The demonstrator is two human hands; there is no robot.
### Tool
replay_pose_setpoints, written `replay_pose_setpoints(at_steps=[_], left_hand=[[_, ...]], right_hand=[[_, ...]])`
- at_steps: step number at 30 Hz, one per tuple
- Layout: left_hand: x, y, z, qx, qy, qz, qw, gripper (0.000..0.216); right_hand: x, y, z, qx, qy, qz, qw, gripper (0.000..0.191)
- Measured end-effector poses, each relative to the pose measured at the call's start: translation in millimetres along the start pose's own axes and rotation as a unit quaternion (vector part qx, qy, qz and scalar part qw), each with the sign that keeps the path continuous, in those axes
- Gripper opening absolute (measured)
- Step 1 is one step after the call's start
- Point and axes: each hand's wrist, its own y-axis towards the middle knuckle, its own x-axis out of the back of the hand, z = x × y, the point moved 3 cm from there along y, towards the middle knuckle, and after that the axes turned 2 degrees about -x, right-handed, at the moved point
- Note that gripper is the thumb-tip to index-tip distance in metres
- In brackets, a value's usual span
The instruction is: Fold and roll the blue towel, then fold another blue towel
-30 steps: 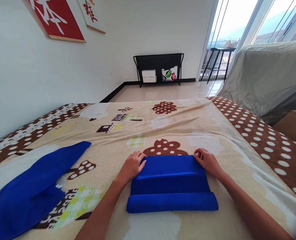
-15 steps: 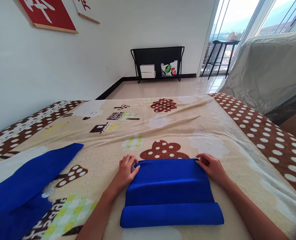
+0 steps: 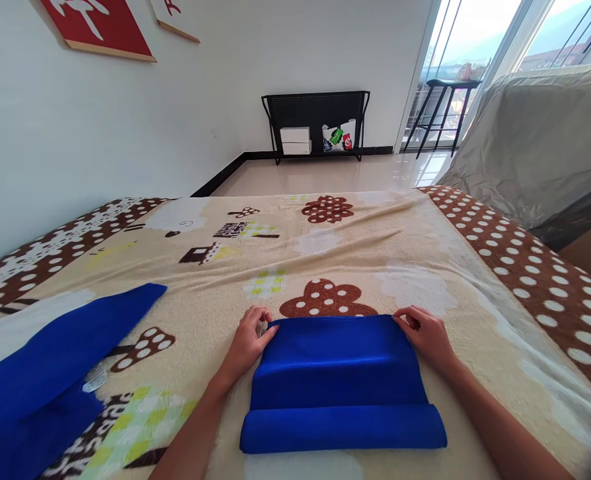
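A folded blue cloth [image 3: 342, 380] lies in front of me, its near edge turned over into a thick, flat roll. At its far left corner, my left hand [image 3: 253, 339] pinches the edge between thumb and fingers. My right hand [image 3: 425, 337] grips the far right corner in the same way, so the far edge runs straight between both hands. Off to the left lies a second blue cloth [image 3: 50, 367], loosely spread, with a white label [image 3: 95, 381] showing at its side. Neither hand touches that one.
Both cloths rest on a cream patterned blanket [image 3: 355, 250] with brown dotted borders. Beyond it stands a black rack [image 3: 316, 110] holding white boxes [image 3: 296, 140] and a printed bag [image 3: 339, 137]. A black stool [image 3: 445, 110] and a plastic-covered bulky object [image 3: 550, 133] are at the right.
My left hand has shifted slightly at the far left corner, which now looks drawn a little straighter. The right hand keeps nearly the same place; the second cloth has not moved.
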Motion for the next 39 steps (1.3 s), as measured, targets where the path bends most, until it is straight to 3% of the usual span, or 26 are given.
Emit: replay_pose_setpoints(at_steps=[8, 24, 29, 35, 39], left_hand=[[-6.0, 5.5, 2.8, 0.035, -0.033, -0.02, 0.999, 0.019], [-5.3, 5.0, -4.4, 0.049, -0.015, -0.073, 0.996, 0.019], [-4.9, 4.8, -3.6, 0.036, 0.021, -0.085, 0.996, 0.019], [-8.3, 5.6, 8.9, 0.032, 0.1, -0.105, 0.989, 0.016], [2.6, 3.6, 0.9, 0.018, 0.138, -0.143, 0.98, 0.016]], right_hand=[[-1.6, 3.7, -1.3, -0.028, 0.005, -0.058, 0.998, 0.038], [-0.8, 2.3, 5.7, -0.026, 0.02, -0.098, 0.995, 0.037], [-3.5, 3.4, 3.9, -0.025, 0.012, -0.087, 0.996, 0.037], [-11.3, 8.6, -4.3, -0.001, -0.015, -0.031, 0.999, 0.032], [-0.2, 7.3, 7.1, 0.019, -0.027, -0.053, 0.998, 0.032]])
